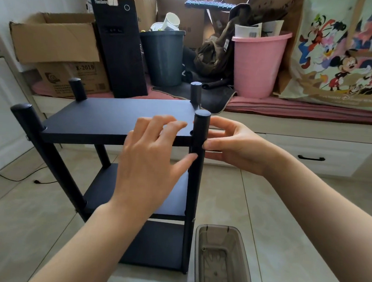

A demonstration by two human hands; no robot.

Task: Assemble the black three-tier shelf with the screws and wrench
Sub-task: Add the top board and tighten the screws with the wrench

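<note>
The black three-tier shelf [117,117] looks rigid and light; her left hand [151,156], fingers relaxed, steadies the top board while the right hand [230,143] pinches the near post [199,146].

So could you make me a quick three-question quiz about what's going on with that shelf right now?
1. True or false: the black shelf stands upright on the floor with all three boards fitted between its posts.
2. Which post do both hands work at? A) near right post B) far left post C) near left post
3. Fill in: the bucket on the ledge to the right of the dark bin is ____ in colour.

Key:
1. True.
2. A. The left hand rests its fingers on the top board and its thumb on the near right post; the right hand touches that post from the other side.
3. Pink: the pink bucket.
</note>
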